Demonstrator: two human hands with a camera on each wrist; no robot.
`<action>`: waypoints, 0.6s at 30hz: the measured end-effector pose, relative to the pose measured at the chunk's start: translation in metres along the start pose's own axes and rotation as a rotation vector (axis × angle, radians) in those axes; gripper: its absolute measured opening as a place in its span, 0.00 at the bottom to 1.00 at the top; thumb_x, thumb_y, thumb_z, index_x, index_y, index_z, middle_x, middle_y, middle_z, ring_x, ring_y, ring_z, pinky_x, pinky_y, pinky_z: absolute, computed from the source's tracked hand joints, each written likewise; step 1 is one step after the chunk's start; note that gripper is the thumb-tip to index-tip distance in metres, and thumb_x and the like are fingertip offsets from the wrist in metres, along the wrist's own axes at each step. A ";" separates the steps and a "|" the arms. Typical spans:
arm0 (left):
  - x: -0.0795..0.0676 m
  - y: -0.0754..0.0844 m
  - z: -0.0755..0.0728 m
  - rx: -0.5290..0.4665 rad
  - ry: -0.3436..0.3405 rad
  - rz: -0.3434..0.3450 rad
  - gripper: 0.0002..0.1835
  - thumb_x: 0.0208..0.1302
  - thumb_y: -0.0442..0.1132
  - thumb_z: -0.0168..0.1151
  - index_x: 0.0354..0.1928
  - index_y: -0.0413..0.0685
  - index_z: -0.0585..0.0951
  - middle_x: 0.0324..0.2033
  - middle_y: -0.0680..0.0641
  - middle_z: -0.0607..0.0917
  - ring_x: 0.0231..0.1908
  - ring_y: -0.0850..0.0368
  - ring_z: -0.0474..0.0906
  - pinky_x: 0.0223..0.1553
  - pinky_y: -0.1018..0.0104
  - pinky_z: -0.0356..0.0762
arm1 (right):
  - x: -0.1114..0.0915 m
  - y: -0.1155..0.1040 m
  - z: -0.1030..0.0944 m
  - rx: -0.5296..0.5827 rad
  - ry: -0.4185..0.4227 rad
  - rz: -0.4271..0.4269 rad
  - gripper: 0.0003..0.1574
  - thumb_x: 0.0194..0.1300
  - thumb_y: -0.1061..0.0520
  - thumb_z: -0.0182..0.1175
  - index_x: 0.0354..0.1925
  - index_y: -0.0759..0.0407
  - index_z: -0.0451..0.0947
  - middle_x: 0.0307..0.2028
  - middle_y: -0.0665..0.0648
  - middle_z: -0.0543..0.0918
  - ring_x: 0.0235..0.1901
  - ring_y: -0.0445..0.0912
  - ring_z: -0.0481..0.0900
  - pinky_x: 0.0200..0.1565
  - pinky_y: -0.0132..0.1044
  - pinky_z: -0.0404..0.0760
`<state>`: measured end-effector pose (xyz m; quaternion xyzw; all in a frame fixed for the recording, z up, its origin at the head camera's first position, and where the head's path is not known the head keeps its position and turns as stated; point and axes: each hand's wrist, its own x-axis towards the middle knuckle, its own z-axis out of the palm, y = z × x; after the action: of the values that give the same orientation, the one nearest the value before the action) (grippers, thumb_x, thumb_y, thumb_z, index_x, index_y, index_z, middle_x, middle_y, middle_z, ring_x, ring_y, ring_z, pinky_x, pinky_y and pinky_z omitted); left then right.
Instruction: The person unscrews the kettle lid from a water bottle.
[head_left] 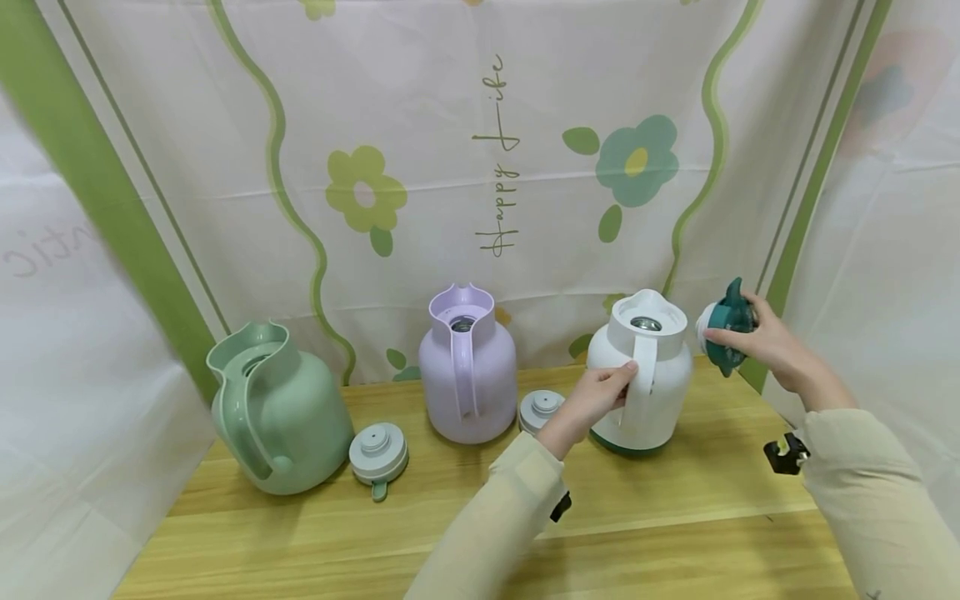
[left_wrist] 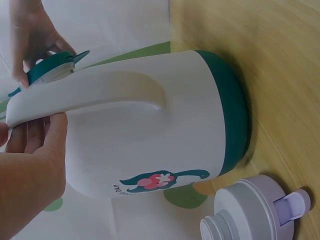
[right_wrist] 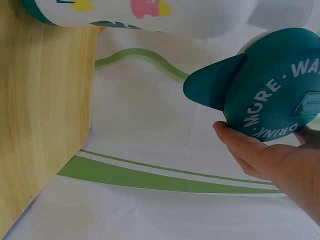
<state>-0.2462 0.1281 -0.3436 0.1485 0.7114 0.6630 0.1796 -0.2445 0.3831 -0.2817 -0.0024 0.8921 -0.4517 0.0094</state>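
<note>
A white thermos jug point(head_left: 669, 387) with a dark green base stands uncovered on the table, its mouth showing a shiny inner rim. My left hand point(head_left: 595, 395) grips the upper part of its handle point(left_wrist: 100, 92), fingers passing behind it in the left wrist view. To the right of the jug, my right hand point(head_left: 776, 348) holds a dark green lid point(head_left: 733, 323) by its edge, in the air near mouth height. The lid is tipped on its side, its white underside facing the jug. Lettering and a press button show on its top point(right_wrist: 280, 92) in the right wrist view.
A lilac jug point(head_left: 487, 383) stands uncovered in the middle, and a green jug point(head_left: 307, 408) at the left. One upturned lid point(head_left: 378, 454) lies beside the green jug, another upturned lid point(head_left: 538, 408) between the lilac and white jugs. A printed curtain point(head_left: 450, 108) hangs behind the wooden table point(head_left: 315, 550).
</note>
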 end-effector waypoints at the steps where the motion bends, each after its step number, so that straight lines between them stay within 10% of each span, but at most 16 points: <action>1: 0.000 0.000 0.000 0.001 0.000 0.000 0.27 0.71 0.55 0.50 0.59 0.41 0.76 0.57 0.43 0.80 0.58 0.52 0.77 0.58 0.61 0.77 | 0.000 0.002 0.001 0.002 0.003 0.002 0.62 0.69 0.43 0.52 0.72 0.60 0.16 0.69 0.83 0.37 0.67 0.77 0.42 0.63 0.75 0.49; 18: 0.000 -0.001 0.000 -0.003 -0.005 -0.001 0.27 0.71 0.55 0.50 0.60 0.42 0.76 0.57 0.43 0.80 0.58 0.52 0.77 0.58 0.61 0.78 | -0.003 0.038 0.017 -0.012 0.019 0.078 0.68 0.68 0.40 0.53 0.68 0.67 0.10 0.66 0.88 0.36 0.65 0.77 0.46 0.62 0.70 0.58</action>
<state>-0.2466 0.1280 -0.3442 0.1495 0.7100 0.6637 0.1820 -0.2411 0.3917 -0.3227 0.0364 0.8943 -0.4456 0.0184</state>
